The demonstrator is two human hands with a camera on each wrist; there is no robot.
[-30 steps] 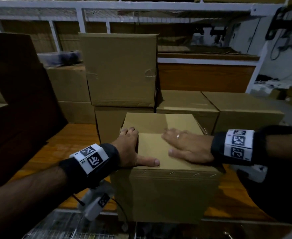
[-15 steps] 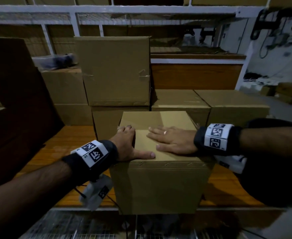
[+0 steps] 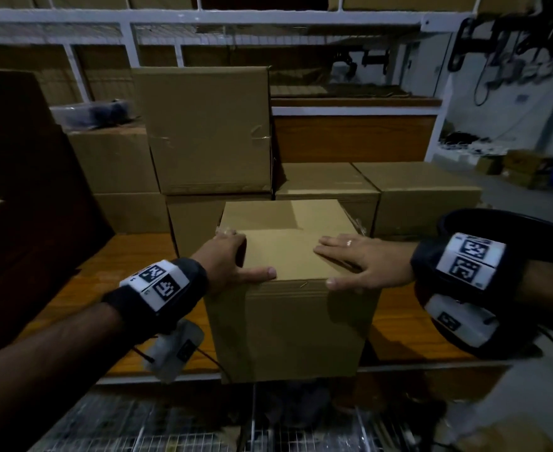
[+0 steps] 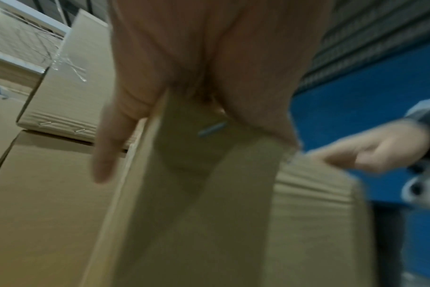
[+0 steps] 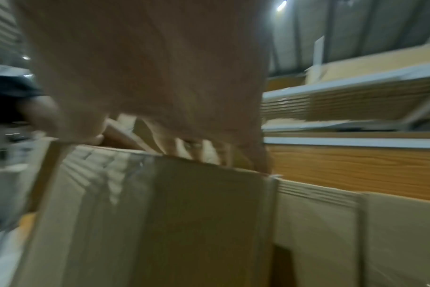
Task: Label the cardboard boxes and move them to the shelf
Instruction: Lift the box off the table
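Seating the box (image 3: 288, 324) on the shelf (image 3: 409, 334): keep left hand (image 3: 226, 262) wrapped over its edge, right hand (image 3: 366, 265) flat, fingers straight; push squarely.

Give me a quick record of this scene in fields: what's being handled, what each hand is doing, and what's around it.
Item: front cardboard box, at the wooden shelf edge
Left hand: fingers over the box's left top edge, thumb flat on top
Right hand: flat on the top, near the right edge
Label: none visible
Behind: stacked boxes
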